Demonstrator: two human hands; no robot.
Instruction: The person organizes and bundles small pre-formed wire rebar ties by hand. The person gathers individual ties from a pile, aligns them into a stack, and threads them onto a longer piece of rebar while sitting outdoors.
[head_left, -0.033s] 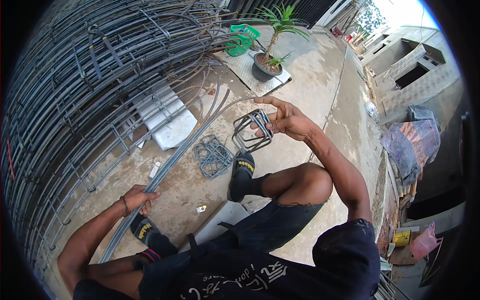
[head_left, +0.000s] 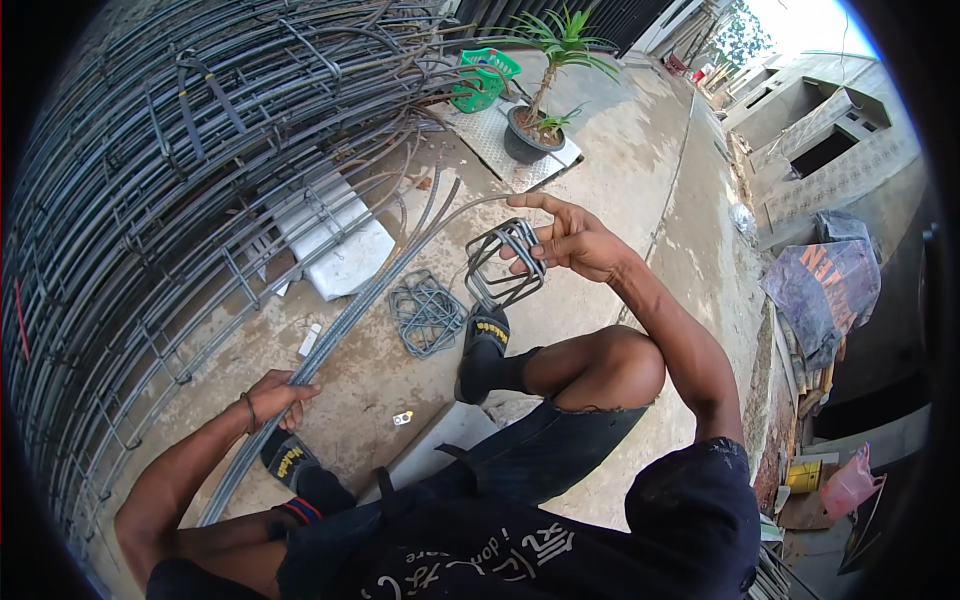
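My left hand (head_left: 277,398) is closed around a bundle of long steel rebars (head_left: 340,325), which slants from beside my left leg up to the far right. At its far end the bars fan out, and some tips are bent. Between the fingers of my right hand (head_left: 578,240) hang several square rebar stirrups (head_left: 520,238), held together as a small stack. The right index finger stretches to the tip of one bent bar and seems to touch it. On the ground below lies a loose heap of stirrups (head_left: 428,313), just beyond my right foot.
A large stack of tied rebar cages (head_left: 200,170) fills the left side, with pincers (head_left: 190,105) lying on top. Farther off stand a potted plant (head_left: 530,135) and a green basket (head_left: 480,82). Dark tarpaulin (head_left: 825,295) covers things at the right.
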